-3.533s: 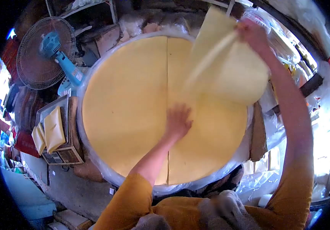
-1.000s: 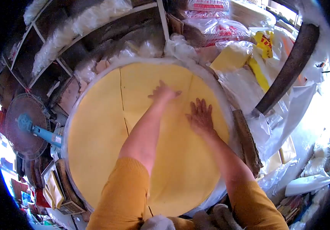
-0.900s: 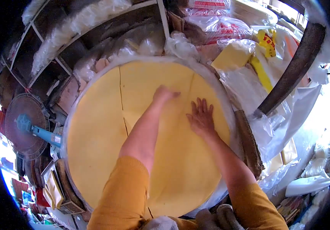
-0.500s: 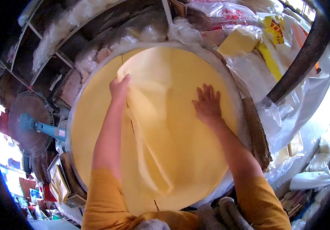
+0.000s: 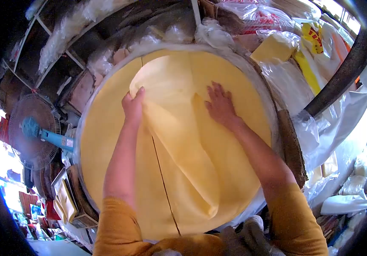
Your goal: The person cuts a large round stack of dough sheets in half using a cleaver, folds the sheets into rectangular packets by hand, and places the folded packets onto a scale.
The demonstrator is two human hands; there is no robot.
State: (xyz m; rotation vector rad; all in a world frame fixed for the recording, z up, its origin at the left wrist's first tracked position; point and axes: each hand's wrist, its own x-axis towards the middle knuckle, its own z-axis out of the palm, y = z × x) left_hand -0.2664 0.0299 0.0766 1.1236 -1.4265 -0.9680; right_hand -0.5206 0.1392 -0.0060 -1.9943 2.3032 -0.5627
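While the left hand [image 5: 132, 104] is pinching the yellow sheet [image 5: 164, 83], the fold [image 5: 183, 158] is running toward lower right. The right hand [image 5: 221, 106], splayed, is apparently pressing alongside.

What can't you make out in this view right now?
All in the head view:
- Left hand: fingertips hidden by the lifted sheet.
- Right hand: palm hidden, facing down.
- Layers underneath: covered by the sheet.
- Red lettering: too small.
- Grey item: cut off by bottom edge.
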